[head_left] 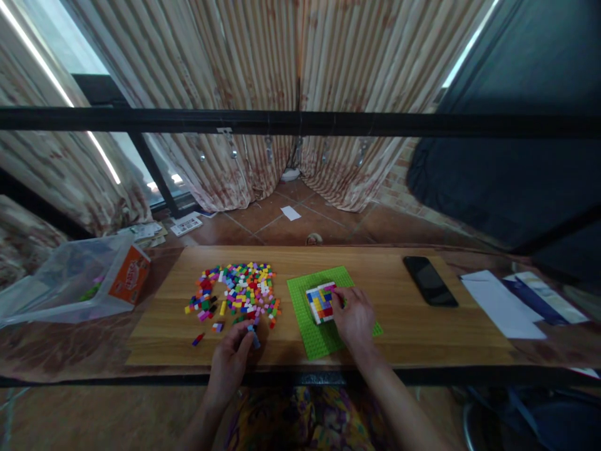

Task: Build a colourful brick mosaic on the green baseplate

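Note:
A green studded baseplate [305, 335] lies on the wooden board. On it stands a low block of building bricks [321, 304], white-edged with blue, yellow, orange, red and magenta inside. My right hand [354, 316] reaches over its right side, finger and thumb pinched together at the bricks. Whatever is between those fingertips is hidden. Left of the baseplate, my left hand [233, 347] is closed on a small light-blue building brick [255, 338] near the front edge. Just beyond it spreads a pile of loose building bricks [248, 288] in many colours.
A black phone [429, 280] lies on the right of the wooden board [375, 266], with papers [500, 304] farther right. On the left stands a clear plastic box [70, 275] with an orange label. A dark metal bar [300, 121] crosses in front of striped curtains [244, 69].

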{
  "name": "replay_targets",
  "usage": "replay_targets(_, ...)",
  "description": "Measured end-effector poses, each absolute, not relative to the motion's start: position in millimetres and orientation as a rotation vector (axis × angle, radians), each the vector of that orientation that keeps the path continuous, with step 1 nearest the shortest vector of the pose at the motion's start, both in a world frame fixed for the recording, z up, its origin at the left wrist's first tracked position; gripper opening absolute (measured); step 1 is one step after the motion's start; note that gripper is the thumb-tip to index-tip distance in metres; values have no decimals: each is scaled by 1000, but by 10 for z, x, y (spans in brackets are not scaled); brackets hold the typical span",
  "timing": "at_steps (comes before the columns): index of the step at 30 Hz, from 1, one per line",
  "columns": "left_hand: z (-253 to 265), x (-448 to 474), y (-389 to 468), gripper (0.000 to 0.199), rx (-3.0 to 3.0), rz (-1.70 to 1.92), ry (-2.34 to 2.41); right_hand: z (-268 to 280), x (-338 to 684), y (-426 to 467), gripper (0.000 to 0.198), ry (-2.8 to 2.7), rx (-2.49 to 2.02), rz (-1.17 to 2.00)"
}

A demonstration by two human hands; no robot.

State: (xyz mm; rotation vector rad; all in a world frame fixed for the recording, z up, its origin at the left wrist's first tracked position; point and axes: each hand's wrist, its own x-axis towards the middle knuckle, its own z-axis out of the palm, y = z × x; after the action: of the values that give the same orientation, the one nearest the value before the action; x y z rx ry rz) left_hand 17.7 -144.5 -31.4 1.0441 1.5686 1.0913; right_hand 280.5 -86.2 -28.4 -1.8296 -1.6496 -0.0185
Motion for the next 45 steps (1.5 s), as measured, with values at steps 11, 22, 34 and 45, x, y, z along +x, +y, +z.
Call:
replay_targets(11, -269, 280, -1443, 45, 940, 1145, 1494, -263, 2898, -994, 24, -1524, -1632, 106)
replay_targets(22, -265, 293, -1527, 21, 1050, 1197, 1474, -248, 2087, -1290, 20, -2056, -1458, 147)
replay_targets(34, -88, 288, -1652, 15, 952, 1234, 1346, -230, 2011, -1306, 22, -2051, -1405, 355)
replay_targets(45, -145, 877, -1369, 22, 1219, 1101, 1188, -160, 2551, -1587, 20, -1687, -1440, 546)
